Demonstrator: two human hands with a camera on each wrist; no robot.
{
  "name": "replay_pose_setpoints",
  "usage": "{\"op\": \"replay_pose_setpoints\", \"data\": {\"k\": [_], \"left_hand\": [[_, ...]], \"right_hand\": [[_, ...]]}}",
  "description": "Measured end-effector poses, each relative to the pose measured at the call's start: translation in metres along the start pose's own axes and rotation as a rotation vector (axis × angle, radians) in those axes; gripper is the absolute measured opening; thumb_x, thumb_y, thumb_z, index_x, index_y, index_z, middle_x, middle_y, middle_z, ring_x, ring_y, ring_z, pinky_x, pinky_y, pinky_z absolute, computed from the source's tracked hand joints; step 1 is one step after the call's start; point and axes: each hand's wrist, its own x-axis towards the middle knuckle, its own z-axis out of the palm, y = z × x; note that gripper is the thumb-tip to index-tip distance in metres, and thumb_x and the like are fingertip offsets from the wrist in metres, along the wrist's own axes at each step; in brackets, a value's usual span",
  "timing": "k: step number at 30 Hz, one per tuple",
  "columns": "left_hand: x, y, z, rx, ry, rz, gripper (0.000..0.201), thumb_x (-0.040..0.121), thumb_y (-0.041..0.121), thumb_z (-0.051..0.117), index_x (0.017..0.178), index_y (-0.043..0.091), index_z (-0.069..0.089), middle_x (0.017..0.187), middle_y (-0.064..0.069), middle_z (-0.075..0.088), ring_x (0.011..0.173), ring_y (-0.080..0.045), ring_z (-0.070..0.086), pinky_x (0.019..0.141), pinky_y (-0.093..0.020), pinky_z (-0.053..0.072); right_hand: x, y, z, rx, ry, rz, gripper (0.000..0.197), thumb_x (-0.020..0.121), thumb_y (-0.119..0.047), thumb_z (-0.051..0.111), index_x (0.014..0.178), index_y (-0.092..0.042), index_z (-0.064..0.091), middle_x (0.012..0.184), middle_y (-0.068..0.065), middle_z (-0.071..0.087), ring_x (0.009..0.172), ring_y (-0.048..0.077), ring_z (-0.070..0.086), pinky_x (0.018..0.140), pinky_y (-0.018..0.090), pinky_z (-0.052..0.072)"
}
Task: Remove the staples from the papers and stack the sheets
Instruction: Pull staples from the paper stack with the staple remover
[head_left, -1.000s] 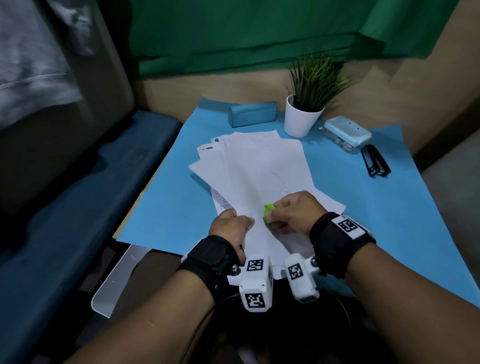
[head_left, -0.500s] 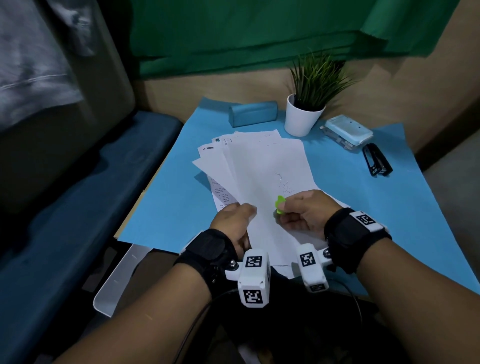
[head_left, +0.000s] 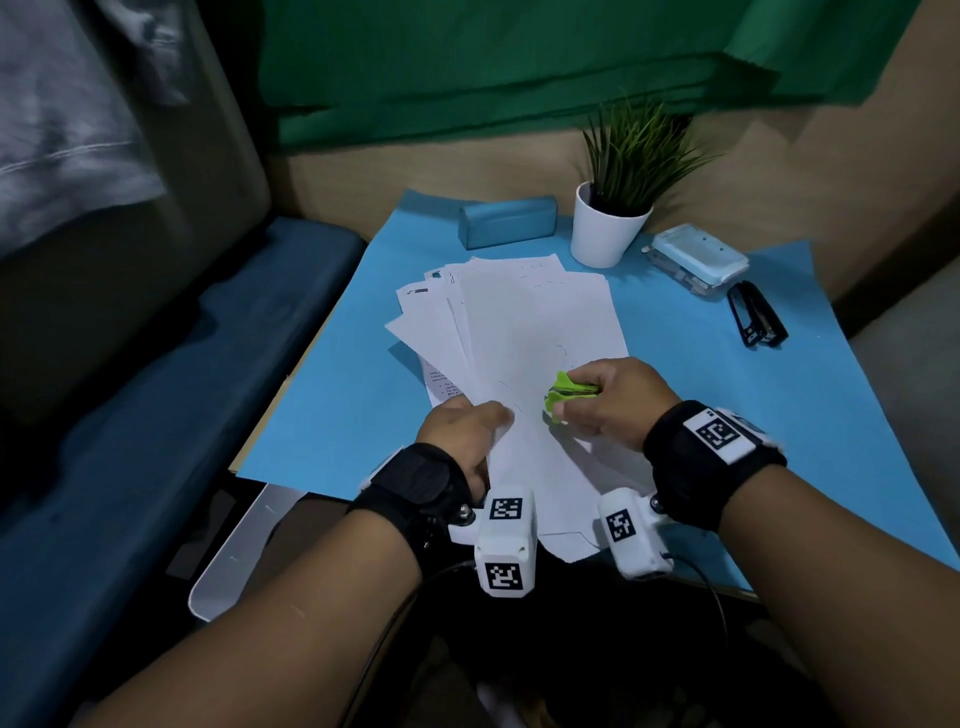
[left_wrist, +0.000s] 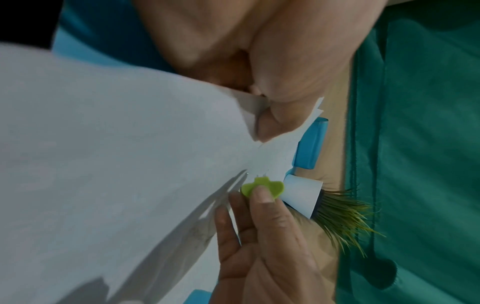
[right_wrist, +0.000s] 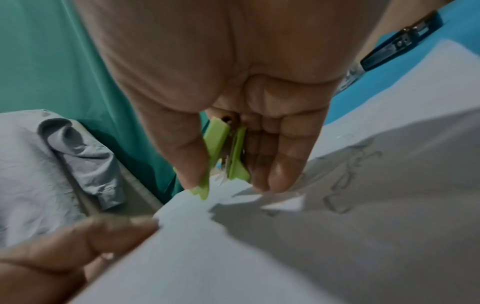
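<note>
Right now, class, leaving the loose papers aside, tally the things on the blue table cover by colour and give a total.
Blue: 2, the case and the box
White: 1, the plant pot
Black: 1, the stapler
Green: 1, the staple remover, held above the papers
Total: 5

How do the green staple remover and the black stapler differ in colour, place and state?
The green staple remover is bright green, pinched in the right hand above the papers. The black stapler is dark and lies untouched on the blue mat, far right of the sheets. Both are small desk tools.
</note>
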Motion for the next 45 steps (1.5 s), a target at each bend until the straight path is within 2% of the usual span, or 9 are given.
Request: {"op": "replay_pose_setpoints", "data": {"k": [7,10,13,16,24,30,37,41,45], "left_hand": [[0.002,0.004,0.005,0.003,0.025,0.004,0.066,0.058,0.025,0.083,0.114,0.001,0.059,0.095,-0.028,0.069,0.078,-0.036,0.064,0.083,-0.065,0.050],[-0.005,0.005,0.005,-0.012,0.020,0.004,0.053,0.065,0.015,0.083,0.112,0.002,0.062,0.107,-0.033,0.070,0.086,-0.044,0.072,0.080,-0.073,0.050],[-0.006,0.001,0.004,-0.057,0.026,0.020,0.034,0.079,0.001,0.077,0.110,-0.002,0.063,0.101,-0.032,0.071,0.078,-0.044,0.072,0.073,-0.067,0.056],[0.005,-0.008,0.003,-0.080,0.023,0.048,0.069,0.050,0.013,0.084,0.112,-0.006,0.060,0.099,-0.033,0.069,0.079,-0.052,0.068,0.077,-0.074,0.051],[0.002,-0.009,0.003,-0.089,0.012,0.050,0.022,0.065,0.001,0.065,0.082,0.007,0.052,0.070,-0.016,0.046,0.058,-0.026,0.037,0.057,-0.037,0.033],[0.006,-0.016,0.001,-0.078,0.024,0.102,0.029,0.078,-0.008,0.057,0.066,0.012,0.042,0.061,-0.009,0.038,0.048,-0.015,0.030,0.052,-0.027,0.021],[0.009,-0.015,0.001,-0.054,0.064,0.098,0.032,0.082,-0.005,0.060,0.066,0.012,0.037,0.053,-0.009,0.035,0.042,-0.017,0.031,0.052,-0.029,0.029],[0.010,-0.013,0.001,-0.079,0.068,-0.017,0.028,0.087,-0.003,0.060,0.075,0.010,0.039,0.054,-0.007,0.035,0.050,-0.021,0.036,0.062,-0.041,0.038],[0.013,-0.014,0.002,-0.078,0.065,-0.052,0.026,0.089,-0.002,0.061,0.081,0.011,0.040,0.060,-0.006,0.032,0.056,-0.020,0.034,0.058,-0.036,0.035]], "right_hand": [[-0.004,-0.008,-0.003,-0.156,0.035,-0.070,0.027,0.068,-0.025,0.082,0.094,-0.024,0.074,0.088,-0.007,0.070,0.084,0.015,0.064,0.078,0.027,0.052],[-0.007,-0.013,0.000,-0.257,0.001,-0.131,0.035,0.069,-0.029,0.081,0.102,-0.022,0.074,0.098,-0.005,0.071,0.091,0.014,0.064,0.084,0.027,0.052],[-0.011,-0.018,0.005,-0.415,-0.005,-0.205,0.029,0.072,-0.036,0.077,0.095,-0.020,0.074,0.092,-0.004,0.070,0.087,0.016,0.061,0.080,0.028,0.051],[-0.015,-0.023,0.011,-0.565,0.001,-0.271,0.027,0.073,-0.042,0.072,0.080,-0.015,0.069,0.078,0.000,0.065,0.077,0.020,0.057,0.066,0.029,0.046],[-0.017,-0.035,0.022,-0.791,0.004,-0.245,0.042,0.077,-0.050,0.067,0.060,-0.019,0.046,0.064,-0.004,0.048,0.070,0.023,0.047,0.055,0.031,0.029],[-0.014,-0.040,0.025,-0.782,-0.028,-0.179,0.029,0.079,-0.045,0.068,0.073,-0.018,0.061,0.072,0.000,0.059,0.076,0.023,0.055,0.061,0.028,0.037],[-0.009,-0.026,0.021,-0.489,-0.063,-0.083,0.029,0.070,-0.043,0.077,0.077,-0.015,0.071,0.074,0.000,0.064,0.075,0.021,0.058,0.064,0.028,0.046],[-0.005,-0.007,0.022,0.190,-0.077,0.111,0.031,0.067,-0.017,0.083,0.078,0.008,0.068,0.070,0.016,0.065,0.063,0.025,0.060,0.074,0.049,0.060],[-0.011,-0.002,0.021,0.528,-0.114,0.221,0.016,0.080,0.001,0.073,0.090,0.012,0.067,0.072,0.020,0.066,0.059,0.025,0.061,0.062,0.033,0.058]]}}
